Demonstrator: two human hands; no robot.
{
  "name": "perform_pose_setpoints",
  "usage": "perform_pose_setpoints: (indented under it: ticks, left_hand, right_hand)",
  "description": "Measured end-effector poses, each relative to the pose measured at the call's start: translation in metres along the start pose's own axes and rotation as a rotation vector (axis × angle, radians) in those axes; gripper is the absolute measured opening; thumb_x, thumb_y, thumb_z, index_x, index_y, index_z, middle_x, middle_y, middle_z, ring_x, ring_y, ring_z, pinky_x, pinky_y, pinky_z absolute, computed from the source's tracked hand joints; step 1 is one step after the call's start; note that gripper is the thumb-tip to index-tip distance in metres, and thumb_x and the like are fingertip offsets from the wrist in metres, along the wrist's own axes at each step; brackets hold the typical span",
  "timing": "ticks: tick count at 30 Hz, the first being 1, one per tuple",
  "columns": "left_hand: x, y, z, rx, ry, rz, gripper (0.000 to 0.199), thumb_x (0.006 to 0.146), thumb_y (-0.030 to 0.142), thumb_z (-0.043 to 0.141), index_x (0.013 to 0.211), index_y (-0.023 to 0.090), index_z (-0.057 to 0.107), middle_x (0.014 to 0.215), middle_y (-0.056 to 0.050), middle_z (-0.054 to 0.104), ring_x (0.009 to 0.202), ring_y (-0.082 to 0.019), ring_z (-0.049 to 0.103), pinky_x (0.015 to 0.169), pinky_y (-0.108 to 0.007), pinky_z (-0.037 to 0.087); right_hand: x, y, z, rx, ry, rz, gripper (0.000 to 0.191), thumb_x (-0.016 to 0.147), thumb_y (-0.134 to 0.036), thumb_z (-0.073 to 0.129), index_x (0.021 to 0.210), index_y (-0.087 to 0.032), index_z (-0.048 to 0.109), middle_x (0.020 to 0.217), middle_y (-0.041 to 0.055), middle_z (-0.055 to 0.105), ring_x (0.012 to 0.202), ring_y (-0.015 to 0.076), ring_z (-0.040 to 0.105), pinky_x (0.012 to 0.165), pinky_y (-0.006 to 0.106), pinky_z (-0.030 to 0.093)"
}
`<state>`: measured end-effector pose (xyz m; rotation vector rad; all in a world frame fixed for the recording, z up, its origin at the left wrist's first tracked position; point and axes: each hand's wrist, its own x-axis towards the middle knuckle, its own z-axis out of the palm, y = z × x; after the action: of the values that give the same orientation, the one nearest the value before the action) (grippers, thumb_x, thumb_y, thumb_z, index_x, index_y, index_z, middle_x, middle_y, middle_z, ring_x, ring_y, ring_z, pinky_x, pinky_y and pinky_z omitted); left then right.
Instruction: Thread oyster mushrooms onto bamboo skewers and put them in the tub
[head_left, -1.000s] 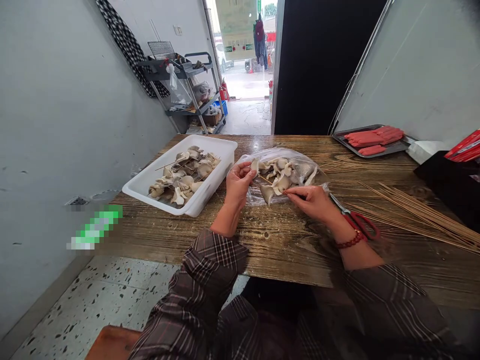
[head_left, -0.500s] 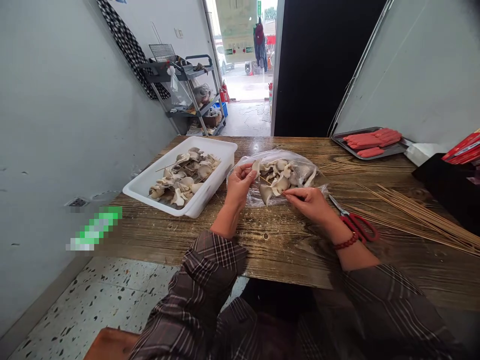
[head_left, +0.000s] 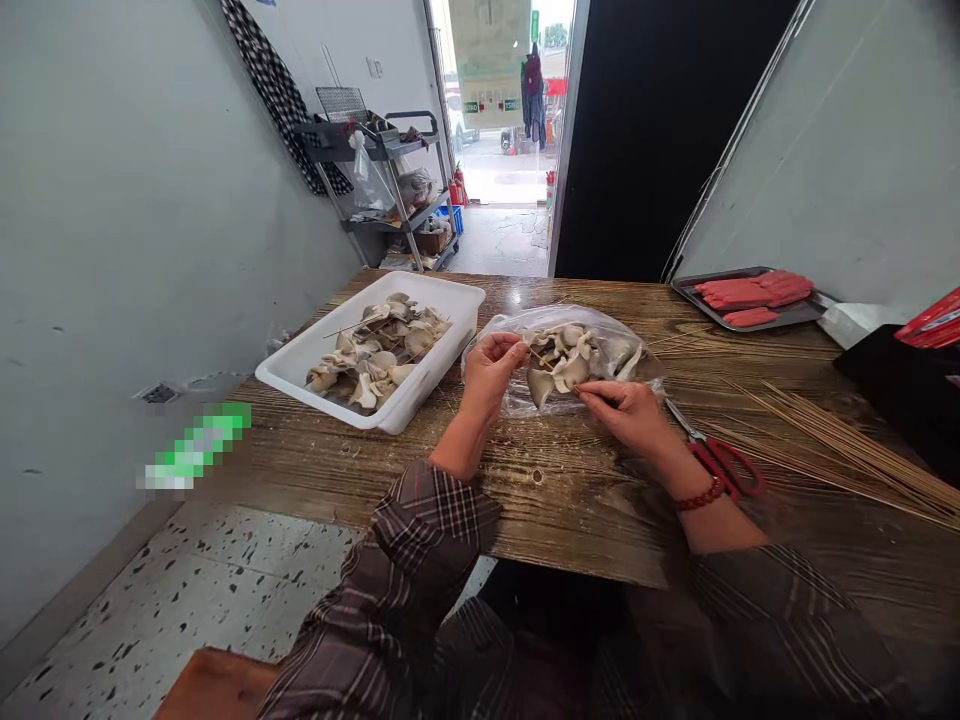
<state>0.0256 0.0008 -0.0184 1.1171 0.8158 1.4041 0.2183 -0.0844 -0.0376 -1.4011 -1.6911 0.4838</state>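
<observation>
My left hand (head_left: 491, 372) is closed, its thumb and finger pinching the upper left end of a thin bamboo skewer (head_left: 541, 361). Pale grey oyster mushroom pieces (head_left: 540, 387) are threaded on the skewer in front of the bag. My right hand (head_left: 624, 412) pinches the lower right end of the same skewer, close to the mushroom. Behind both hands an open clear plastic bag (head_left: 517, 402) lies on the wooden table (head_left: 450, 480), with loose oyster mushrooms (head_left: 574, 338) in it. Any small piece inside my left fingers is hidden.
On the left stands a white plastic tub (head_left: 469, 320) of mushrooms, some on skewers. Red-handled scissors (head_left: 726, 467) lie beside my right wrist. Bare skewers (head_left: 847, 430) spread over the right side. A dark tray (head_left: 694, 290) with pink sausages (head_left: 754, 290) sits at the back right.
The mushroom piece that showed at my left fingertips is out of sight there, and the fingers now meet the skewer's end. The whole view has shifted slightly.
</observation>
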Motion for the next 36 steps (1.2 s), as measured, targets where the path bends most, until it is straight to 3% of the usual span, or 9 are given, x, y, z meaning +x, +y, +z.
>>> perform_pose_setpoints:
  ticks: [4,12,18,25,29,36]
  left_hand:
    - [0.0007,-0.0018,-0.0003,0.029,0.001,0.029,0.027,0.065,0.029,0.08,0.079,0.015,0.062,0.069,0.0,0.067,0.067,-0.012,0.067,0.066,-0.023,0.051]
    - [0.0056,-0.0091,-0.004,0.1,-0.033,0.083,0.021,0.067,0.024,0.077,0.079,0.015,0.062,0.073,-0.001,0.069,0.074,-0.014,0.068,0.073,-0.025,0.05]
    - [0.0054,-0.0075,-0.0072,0.083,-0.024,0.089,0.017,0.064,0.02,0.078,0.075,0.016,0.066,0.071,0.002,0.066,0.068,-0.01,0.061,0.068,-0.023,0.047]
    - [0.0046,-0.0041,-0.0067,-0.034,-0.094,0.024,0.023,0.061,0.023,0.083,0.074,0.016,0.066,0.072,0.0,0.068,0.071,-0.012,0.064,0.074,-0.026,0.05]
    - [0.005,-0.0031,-0.007,-0.022,-0.11,0.028,0.022,0.06,0.024,0.083,0.073,0.016,0.067,0.071,0.0,0.068,0.073,-0.013,0.065,0.077,-0.028,0.05]
    - [0.0039,-0.0016,-0.0063,-0.003,-0.149,0.026,0.02,0.061,0.022,0.082,0.074,0.016,0.068,0.073,0.0,0.07,0.074,-0.012,0.066,0.078,-0.027,0.05]
  right_hand:
    - [0.0002,0.0006,0.0007,-0.015,0.017,-0.027,0.025,0.084,-0.029,0.058,0.093,-0.024,0.08,0.092,0.005,0.079,0.079,0.0231,0.073,0.072,0.035,0.057]
    - [0.0009,0.0007,-0.001,0.021,0.03,-0.031,0.024,0.084,-0.03,0.058,0.093,-0.024,0.08,0.089,0.0041,0.079,0.075,0.0221,0.073,0.073,0.036,0.059]
    - [0.0016,0.0015,-0.0013,0.023,0.034,-0.049,0.024,0.083,-0.029,0.059,0.091,-0.024,0.08,0.092,0.0052,0.079,0.08,0.0232,0.074,0.072,0.035,0.058]
    - [0.0012,0.002,-0.0039,0.041,-0.001,-0.008,0.027,0.083,-0.033,0.059,0.093,-0.021,0.08,0.083,0.0052,0.078,0.067,0.0195,0.069,0.061,0.03,0.052]
    - [0.0012,0.0023,-0.0049,0.074,-0.033,0.042,0.032,0.083,-0.037,0.058,0.095,-0.018,0.08,0.06,0.002,0.07,0.051,0.0146,0.058,0.051,0.026,0.044]
    - [0.0024,0.0014,-0.005,0.135,-0.049,0.084,0.032,0.081,-0.038,0.06,0.094,-0.016,0.08,0.054,0.0005,0.063,0.049,0.0129,0.054,0.05,0.025,0.042]
